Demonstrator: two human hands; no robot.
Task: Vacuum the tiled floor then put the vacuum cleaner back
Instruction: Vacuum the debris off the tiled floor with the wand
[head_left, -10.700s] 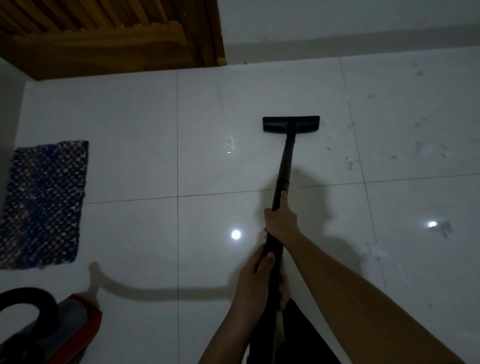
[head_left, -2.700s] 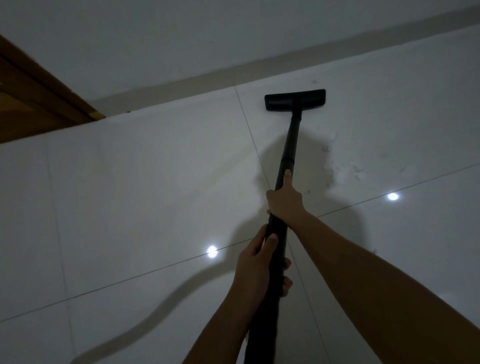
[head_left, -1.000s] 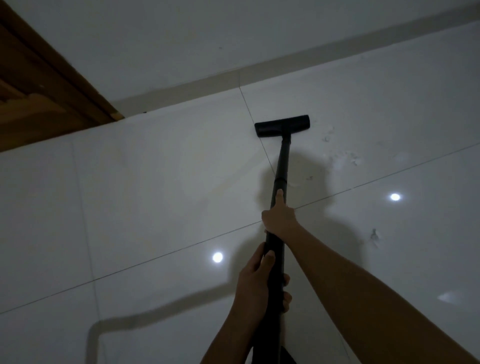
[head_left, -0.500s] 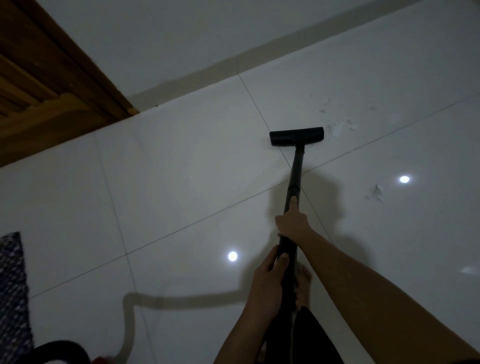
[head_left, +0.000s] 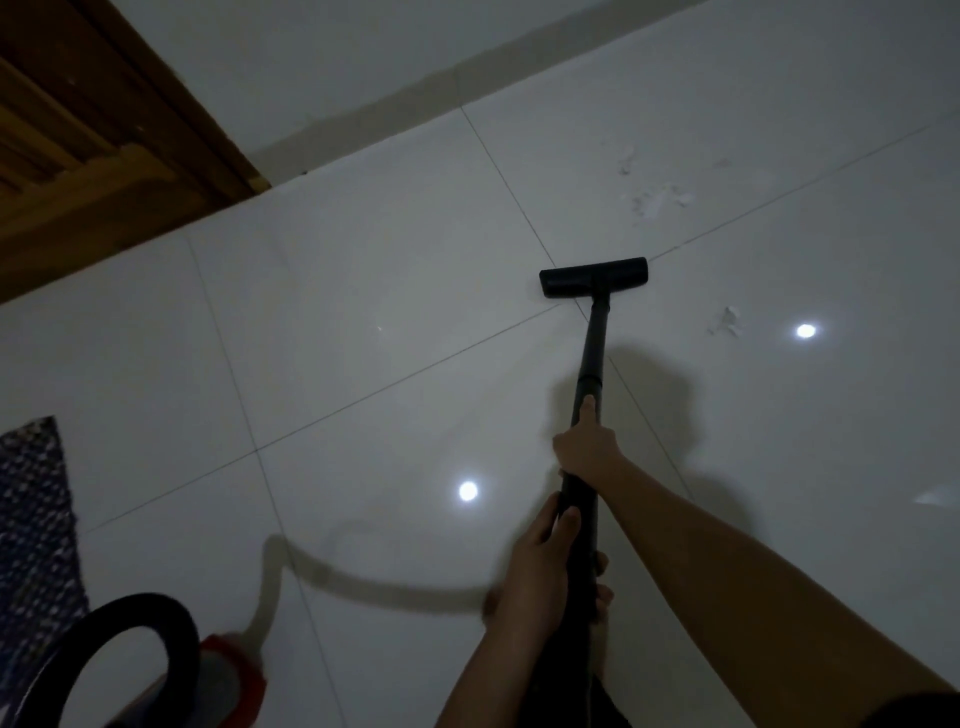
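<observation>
A black vacuum wand (head_left: 593, 353) runs from my hands down to a flat black floor head (head_left: 593, 277), which rests on the white tiled floor (head_left: 363, 291) where grout lines cross. My right hand (head_left: 587, 447) grips the wand higher up, forefinger stretched along it. My left hand (head_left: 540, 566) is closed around the wand nearer my body. The red and grey vacuum body (head_left: 228, 675) with its black hose loop (head_left: 119, 644) sits at the lower left. White debris (head_left: 657, 197) lies beyond the head, and a smaller scrap (head_left: 727, 319) to its right.
A wooden door (head_left: 78, 156) stands at the upper left against the white wall (head_left: 363, 52) with its pale skirting. A dark patterned mat (head_left: 31, 519) lies at the left edge. Ceiling lights reflect as bright spots on the glossy tiles.
The floor head has been pulled back toward me, away from the wall and the debris. The view has swung so that the mat, hose loop and vacuum body show at the lower left.
</observation>
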